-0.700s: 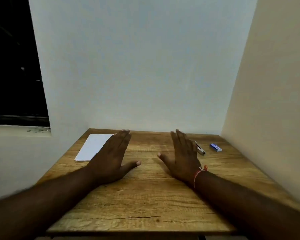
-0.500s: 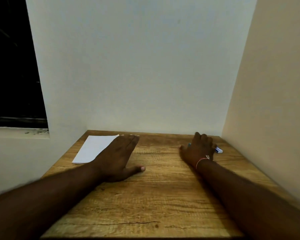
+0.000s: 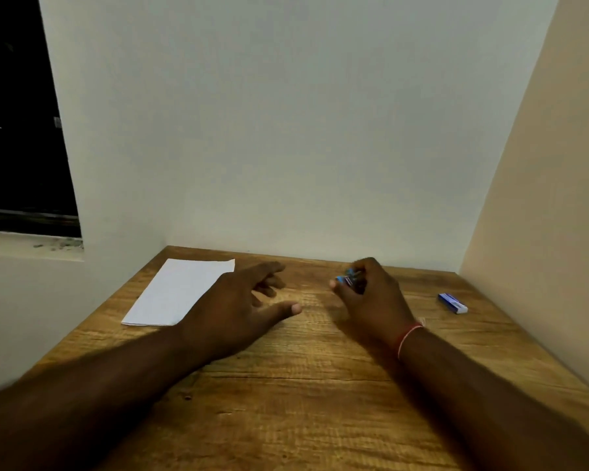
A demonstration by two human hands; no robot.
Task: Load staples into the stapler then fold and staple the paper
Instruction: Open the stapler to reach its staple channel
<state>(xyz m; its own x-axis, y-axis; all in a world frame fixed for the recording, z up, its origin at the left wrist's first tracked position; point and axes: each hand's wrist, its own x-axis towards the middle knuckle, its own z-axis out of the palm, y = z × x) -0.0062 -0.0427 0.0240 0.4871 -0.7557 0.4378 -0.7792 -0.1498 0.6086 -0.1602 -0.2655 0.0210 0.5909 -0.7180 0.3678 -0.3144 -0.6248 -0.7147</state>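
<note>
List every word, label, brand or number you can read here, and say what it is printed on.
No text can be read in this view.
Blue and white box on the table: any print is too small and blurred to read.
Stapler gripped in the right hand: mostly hidden by the fingers, no label legible.
Paper: looks blank.

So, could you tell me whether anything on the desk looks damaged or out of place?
Only a thin crack-like line across the wooden table, on the side nearest the person; the paper lies flat and the blue staple box looks intact.
</note>
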